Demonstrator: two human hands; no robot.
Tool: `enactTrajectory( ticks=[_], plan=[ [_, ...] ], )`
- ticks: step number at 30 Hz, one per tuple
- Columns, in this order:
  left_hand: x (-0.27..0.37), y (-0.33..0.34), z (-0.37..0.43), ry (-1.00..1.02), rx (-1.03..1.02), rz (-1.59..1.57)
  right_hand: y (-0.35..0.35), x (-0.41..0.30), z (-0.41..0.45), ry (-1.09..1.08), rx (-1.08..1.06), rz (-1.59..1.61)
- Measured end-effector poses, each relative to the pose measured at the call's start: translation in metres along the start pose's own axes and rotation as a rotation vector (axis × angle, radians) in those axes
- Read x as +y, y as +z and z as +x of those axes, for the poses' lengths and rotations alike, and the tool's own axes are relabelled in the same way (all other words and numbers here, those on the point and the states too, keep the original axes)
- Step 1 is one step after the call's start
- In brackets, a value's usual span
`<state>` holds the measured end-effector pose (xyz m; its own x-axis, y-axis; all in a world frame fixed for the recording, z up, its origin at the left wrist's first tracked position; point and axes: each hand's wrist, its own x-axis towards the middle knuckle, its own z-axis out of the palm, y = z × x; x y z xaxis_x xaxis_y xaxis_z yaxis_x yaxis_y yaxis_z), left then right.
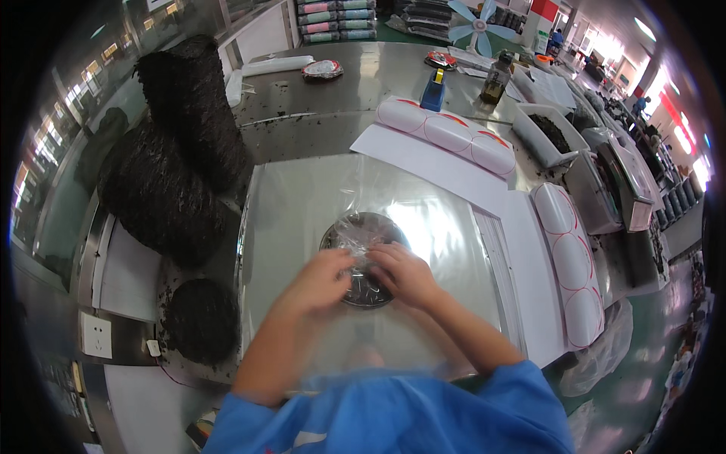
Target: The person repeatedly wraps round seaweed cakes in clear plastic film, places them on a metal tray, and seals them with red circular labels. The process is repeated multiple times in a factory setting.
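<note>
A round dark cake (371,290), which looks like dried seaweed, lies before me on a stack of clear plastic film sheets (289,227). Film is drawn over the cake and gathered into a crumpled bunch (358,234) near its middle. My left hand (322,278) has its fingers bent at the left side of the bunch. From the right, my right hand (404,273) presses its fingertips onto the gathered film. Both hands cover parts of the cake's edge.
Tall stacks of dark cakes (170,153) and a low one (201,320) stand at left. Printed white sheets with curled edges (448,133) lie behind and at right (567,267). A blue tape dispenser (434,93), a bottle (497,79), a white tub (550,133) and wrapped packets (322,70) sit farther back.
</note>
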<state>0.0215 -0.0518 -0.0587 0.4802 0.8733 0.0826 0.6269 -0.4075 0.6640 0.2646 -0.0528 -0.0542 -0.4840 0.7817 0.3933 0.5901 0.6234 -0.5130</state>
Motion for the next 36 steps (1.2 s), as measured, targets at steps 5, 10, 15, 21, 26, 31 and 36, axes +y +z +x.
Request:
enactTrajectory(
  ticks=[5, 10, 15, 21, 26, 31, 36],
  plan=[
    [-0.005, -0.025, 0.058, -0.091, 0.419, -0.728, 0.009, -0.005, 0.007, 0.166, -0.101, -0.043],
    [0.008, -0.017, 0.065, 0.232, 0.104, -0.406, 0.006, 0.003, -0.014, 0.156, 0.282, 0.159],
    [-0.003, 0.011, 0.051, 0.269, 0.197, -0.043, -0.008, -0.003, -0.005, 0.001, 0.149, 0.214],
    [0.026, 0.000, 0.033, 0.305, 0.244, -0.079, 0.014, 0.014, 0.003, -0.008, 0.015, 0.007],
    [0.005, 0.029, 0.031, 0.213, 0.182, 0.165, 0.007, -0.009, -0.006, 0.202, 0.367, 0.296],
    [0.034, 0.021, 0.037, 0.021, 0.185, -0.133, 0.007, -0.016, -0.011, -0.010, 0.210, -0.002],
    [0.033, 0.014, 0.025, 0.235, 0.149, 0.071, 0.008, 0.003, -0.016, -0.040, 0.196, 0.064]
  ],
)
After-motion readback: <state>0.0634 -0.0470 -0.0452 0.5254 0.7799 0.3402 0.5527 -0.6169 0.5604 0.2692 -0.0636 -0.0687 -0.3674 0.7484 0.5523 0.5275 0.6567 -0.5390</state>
